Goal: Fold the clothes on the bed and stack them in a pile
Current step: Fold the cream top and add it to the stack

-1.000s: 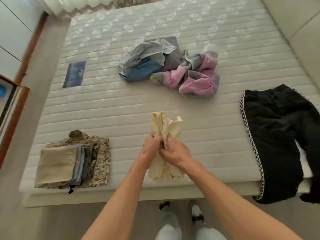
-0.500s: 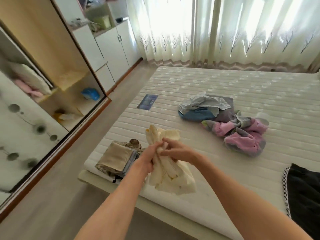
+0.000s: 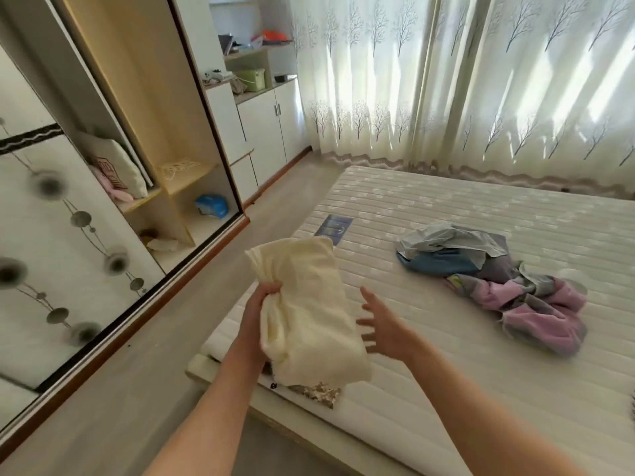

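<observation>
I see the right hand (image 3: 381, 329) has let go, fingers spread; my left hand (image 3: 256, 316) alone grips the folded cream top (image 3: 309, 314) above the pile (image 3: 321, 393) at the bed (image 3: 446, 389) corner; stacking comes next, I judge.
</observation>
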